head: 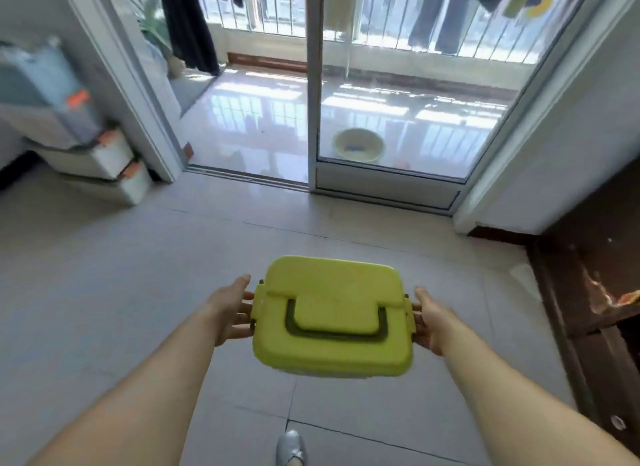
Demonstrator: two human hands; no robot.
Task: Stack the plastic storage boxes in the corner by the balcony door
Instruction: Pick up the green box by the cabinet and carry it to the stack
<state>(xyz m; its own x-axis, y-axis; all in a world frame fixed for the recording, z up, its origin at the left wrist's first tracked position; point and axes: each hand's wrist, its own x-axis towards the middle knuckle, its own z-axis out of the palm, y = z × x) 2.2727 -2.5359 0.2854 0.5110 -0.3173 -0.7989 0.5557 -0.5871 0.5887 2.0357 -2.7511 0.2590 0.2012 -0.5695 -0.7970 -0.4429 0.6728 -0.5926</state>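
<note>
A lime-green plastic storage box (332,315) with a dark fold-down handle on its lid hangs in front of me above the tiled floor. My left hand (232,311) grips its left side and my right hand (431,321) grips its right side, fingers under the side latches. At the far left, in the corner beside the balcony door frame, stands a stack of white storage boxes (104,164) with orange latches, with a larger translucent box (38,91) on top. The box I hold is well apart from that stack.
The sliding balcony door (313,94) stands open on its left half, glass on the right. A pale basin (359,145) sits on the balcony floor. Dark wooden furniture (588,292) lines the right side. My silver shoe (291,446) shows at the bottom.
</note>
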